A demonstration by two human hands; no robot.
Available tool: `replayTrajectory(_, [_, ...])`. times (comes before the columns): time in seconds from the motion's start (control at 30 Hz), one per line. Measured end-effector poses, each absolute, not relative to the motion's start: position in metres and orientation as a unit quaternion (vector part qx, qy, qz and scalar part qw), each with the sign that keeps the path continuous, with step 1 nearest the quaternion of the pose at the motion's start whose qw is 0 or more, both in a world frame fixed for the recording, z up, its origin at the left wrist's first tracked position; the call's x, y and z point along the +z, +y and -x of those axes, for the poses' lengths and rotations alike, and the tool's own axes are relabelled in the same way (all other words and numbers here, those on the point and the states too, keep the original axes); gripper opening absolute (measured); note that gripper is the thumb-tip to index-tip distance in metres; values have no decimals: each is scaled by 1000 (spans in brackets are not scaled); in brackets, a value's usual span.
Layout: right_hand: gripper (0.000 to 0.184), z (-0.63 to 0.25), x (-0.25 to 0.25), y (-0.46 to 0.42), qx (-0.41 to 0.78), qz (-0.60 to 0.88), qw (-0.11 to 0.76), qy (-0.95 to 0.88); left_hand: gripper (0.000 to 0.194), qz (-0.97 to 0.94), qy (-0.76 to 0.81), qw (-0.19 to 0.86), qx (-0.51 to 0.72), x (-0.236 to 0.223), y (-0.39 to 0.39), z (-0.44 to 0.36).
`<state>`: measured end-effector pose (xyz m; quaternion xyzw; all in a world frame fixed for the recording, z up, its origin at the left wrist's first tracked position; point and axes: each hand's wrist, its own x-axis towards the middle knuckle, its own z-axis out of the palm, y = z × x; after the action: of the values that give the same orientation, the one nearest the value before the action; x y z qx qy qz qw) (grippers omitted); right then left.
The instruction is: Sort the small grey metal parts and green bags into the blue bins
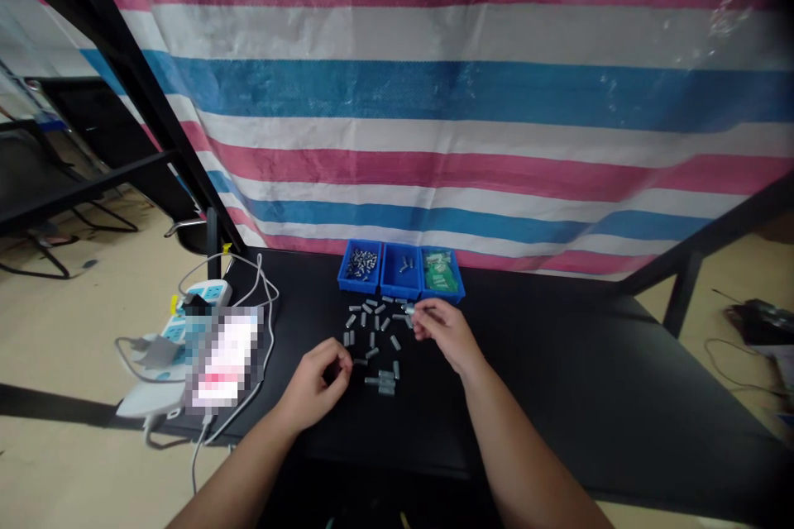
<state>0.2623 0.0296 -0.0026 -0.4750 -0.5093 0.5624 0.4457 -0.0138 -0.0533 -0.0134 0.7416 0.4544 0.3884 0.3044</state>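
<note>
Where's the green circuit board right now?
In the head view, the green circuit board lies in the rightmost of the three blue bins, just beyond the person's right hand.

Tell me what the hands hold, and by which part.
The right hand pinches a small metal cylinder by its end, between thumb and fingertip; whether the curled left hand holds anything cannot be told.

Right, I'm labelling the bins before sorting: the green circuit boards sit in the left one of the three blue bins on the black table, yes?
Not the left: the head view shows the green circuit boards in the rightmost blue bin of the three on the black table.
</note>
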Motion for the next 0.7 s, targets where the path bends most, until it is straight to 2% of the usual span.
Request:
replayTrajectory(0.03, [52,-260,-2,31,561,465,487,-482,9,-742,454,304,389,-14,-53,14])
replayTrajectory(0.1, [74,-258,-2,33,562,452,512,-466,8,-743,451,304,389,-13,-53,14])
replayTrajectory(0.13, [75,-259,-3,33,554,457,503,-480,8,-743,451,304,389,-13,-53,14])
replayTrajectory(0.17, [67,-262,-5,34,534,470,488,-506,8,-744,450,305,388,-13,-54,14])
replayTrajectory(0.27, [29,-274,-11,36,411,525,423,-614,8,-745,448,306,388,-12,-54,14])
replayTrajectory(0.33, [15,-282,-15,36,317,551,376,-674,9,-744,447,307,390,-11,-54,13])
replayTrajectory(0.43, [14,-288,-17,36,231,569,304,-728,9,-744,446,308,390,-11,-54,13])
replayTrajectory(0.53, [13,-289,-16,35,206,574,269,-745,8,-745,448,307,387,-12,-54,13])
replayTrajectory(0.63, [9,-286,-14,34,240,557,284,-742,8,-746,450,305,384,-13,-53,14])
replayTrajectory(0.7, [13,-282,-11,33,303,537,327,-716,8,-747,450,304,384,-12,-53,13])
